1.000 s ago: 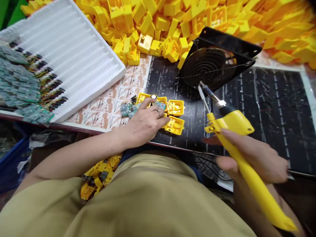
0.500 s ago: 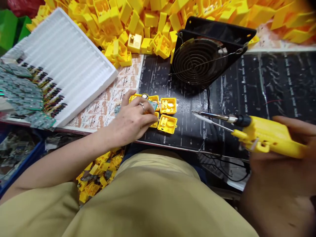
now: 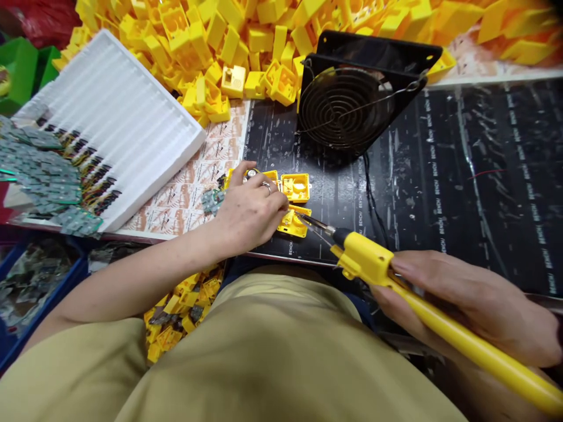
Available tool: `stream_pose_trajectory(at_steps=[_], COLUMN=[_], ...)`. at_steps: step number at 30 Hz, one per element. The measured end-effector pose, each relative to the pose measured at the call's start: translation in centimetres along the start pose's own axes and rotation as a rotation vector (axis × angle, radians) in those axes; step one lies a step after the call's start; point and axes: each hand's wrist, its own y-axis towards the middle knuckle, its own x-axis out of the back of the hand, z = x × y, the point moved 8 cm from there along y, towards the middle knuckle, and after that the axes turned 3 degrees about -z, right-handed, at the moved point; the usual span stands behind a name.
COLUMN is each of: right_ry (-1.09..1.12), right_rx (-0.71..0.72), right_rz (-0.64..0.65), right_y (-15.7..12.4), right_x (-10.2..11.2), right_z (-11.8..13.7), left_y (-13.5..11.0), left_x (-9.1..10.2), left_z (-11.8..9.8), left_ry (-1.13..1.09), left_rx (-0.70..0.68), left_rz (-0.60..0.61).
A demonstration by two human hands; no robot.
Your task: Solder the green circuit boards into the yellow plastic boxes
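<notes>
My left hand (image 3: 251,210) lies curled over a cluster of small yellow plastic housings (image 3: 295,187) on the black bench mat (image 3: 422,176), its fingers pressed onto them. My right hand (image 3: 466,299) grips a yellow soldering iron (image 3: 422,305) by its long handle. The iron's metal tip (image 3: 308,221) touches the nearest yellow housing (image 3: 294,223), just beside my left fingertips. A small green circuit board (image 3: 212,200) lies by my left wrist.
A black wire-guarded fan (image 3: 347,99) leans at the back of the mat. A heap of yellow housings (image 3: 246,35) fills the far side. A white foam tray (image 3: 114,123) and green circuit boards with wires (image 3: 48,176) lie at left. More yellow parts (image 3: 180,310) lie below the bench edge.
My right hand swung the soldering iron down and left, from pointing at the fan to touching the housing by my left fingers. My left hand stayed on the housings.
</notes>
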Motion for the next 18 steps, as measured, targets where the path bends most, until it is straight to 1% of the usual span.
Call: stream_pose_trajectory(at_steps=[2,3,5,8,10,13,18], right_ry=[0.028,0.009,-0.074,-0.150,-0.150,-0.114,-0.136], right_rx=[0.141,0.174,0.172,0.222,0.264,0.324,0.285], right_rz=[0.044,0.066,0.101,0.157,0.156,0.108,0.146], right_y=[0.5,0.7,1.0,1.4,1.6,1.9,2.7], right_x=[-0.5,-0.8,-1.2,-1.8,-1.8,-1.2,-1.2], right_z=[0.2,0.1,-0.4,0.1,0.7,1.3,0.7], left_y=[0.2,0.3,0.5,0.7,0.8,0.8,0.8], left_x=[-0.1,-0.2,-0.2,-0.3,-0.3,-0.2,-0.2], left_z=[0.0,0.0,-0.1,-0.1,-0.1,0.0,0.0], left_ry=[0.012,0.018,0.034,0.060,0.058,0.034,0.027], left_rx=[-0.008,-0.014,-0.023,-0.032,-0.028,-0.015,-0.028], left_rz=[0.034,0.051,0.074,0.070,0.051,0.033,0.035])
